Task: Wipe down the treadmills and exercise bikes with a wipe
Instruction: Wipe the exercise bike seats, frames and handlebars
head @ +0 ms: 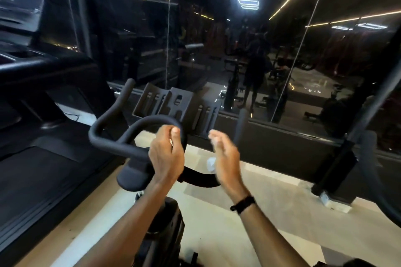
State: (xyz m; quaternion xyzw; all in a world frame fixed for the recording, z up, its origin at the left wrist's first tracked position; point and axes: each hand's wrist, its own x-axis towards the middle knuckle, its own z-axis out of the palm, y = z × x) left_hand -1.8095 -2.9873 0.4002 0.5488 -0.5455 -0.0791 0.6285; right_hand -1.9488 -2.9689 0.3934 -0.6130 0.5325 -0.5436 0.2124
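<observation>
White wipe [211,164] is held low in the blurred right hand [225,158], grip unclear, while the exercise-bike handlebar [121,147] loop is gripped by the left hand [167,156]; bar-wiping step judged underway, right bar next.

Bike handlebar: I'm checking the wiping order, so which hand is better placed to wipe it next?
Probably the right hand: the white wipe shows at its palm, beside the handlebar. The left hand already rests there.
</observation>
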